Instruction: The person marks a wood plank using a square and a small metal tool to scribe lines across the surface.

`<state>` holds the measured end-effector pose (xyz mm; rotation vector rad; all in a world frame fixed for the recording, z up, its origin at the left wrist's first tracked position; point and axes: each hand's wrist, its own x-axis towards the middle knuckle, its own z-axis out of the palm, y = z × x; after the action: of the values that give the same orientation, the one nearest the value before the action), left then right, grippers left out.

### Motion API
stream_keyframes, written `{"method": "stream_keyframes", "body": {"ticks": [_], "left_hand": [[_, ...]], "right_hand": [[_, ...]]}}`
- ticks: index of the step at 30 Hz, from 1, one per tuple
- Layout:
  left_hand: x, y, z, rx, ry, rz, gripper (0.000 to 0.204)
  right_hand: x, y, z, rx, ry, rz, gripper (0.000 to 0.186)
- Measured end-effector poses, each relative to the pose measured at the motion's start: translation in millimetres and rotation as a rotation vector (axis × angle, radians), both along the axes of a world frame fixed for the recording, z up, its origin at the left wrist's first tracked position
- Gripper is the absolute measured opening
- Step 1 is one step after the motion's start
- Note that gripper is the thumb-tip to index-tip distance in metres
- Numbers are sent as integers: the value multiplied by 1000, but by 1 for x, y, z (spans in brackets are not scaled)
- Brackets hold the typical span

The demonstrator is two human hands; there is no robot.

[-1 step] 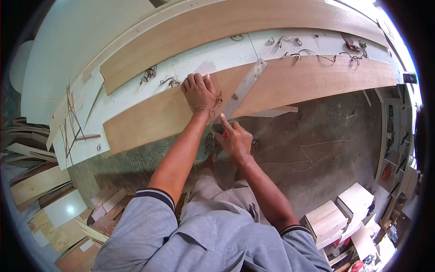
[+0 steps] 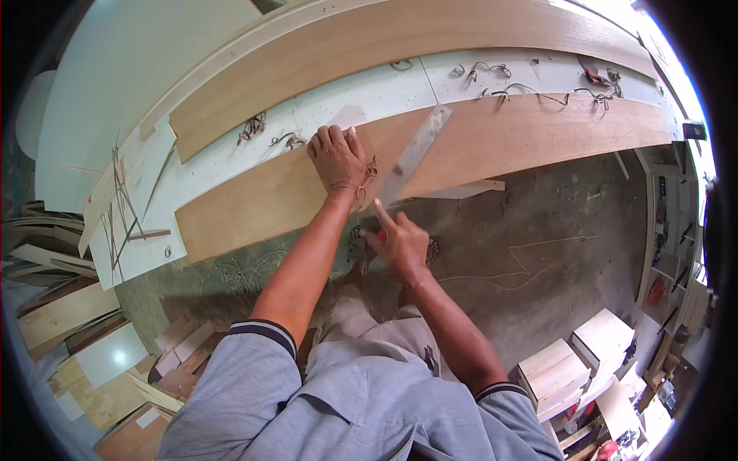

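A long light-brown wooden board (image 2: 530,134) lies across the white-topped bench, its near edge facing me. My left hand (image 2: 338,157) presses down on it, left of a handsaw, with fingers bent over the far edge. Curled thin shavings (image 2: 372,166) rest beside the left wrist. In my right hand (image 2: 401,240) is the handsaw's red handle, partly hidden by the fingers; the index finger points along the blade. The grey handsaw blade (image 2: 415,150) slants across the board, its tip reaching the far edge.
A second long board (image 2: 384,34) lies farther back on the white bench top (image 2: 369,88). Dark curly strips (image 2: 553,96) and a red-handled tool (image 2: 596,77) are at the right. Pale wooden boxes (image 2: 553,373) stand at lower right, wood offcuts (image 2: 108,369) at lower left.
The handsaw and my right hand have drawn back slightly toward me along the blade's line. My left hand and the board look the same.
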<state>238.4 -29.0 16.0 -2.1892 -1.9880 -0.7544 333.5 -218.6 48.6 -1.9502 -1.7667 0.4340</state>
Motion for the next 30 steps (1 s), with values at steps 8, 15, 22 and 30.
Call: {"method": "stream_keyframes", "body": {"ticks": [8,15,22,30], "left_hand": [[0,1,3,-51,-43,4,34],[-3,0,0,-78,-157,15,44],[-51,5,-3,-33,-314,-170,34],[-198,-2,-7,23,-12,-135,27]], "right_hand": [[-32,1,-4,-59,19,2,76],[-62,0,-7,-48,74,-37,75],[-72,4,-9,-95,-4,-55,74],[-72,-4,5,-79,24,-60,69]]}}
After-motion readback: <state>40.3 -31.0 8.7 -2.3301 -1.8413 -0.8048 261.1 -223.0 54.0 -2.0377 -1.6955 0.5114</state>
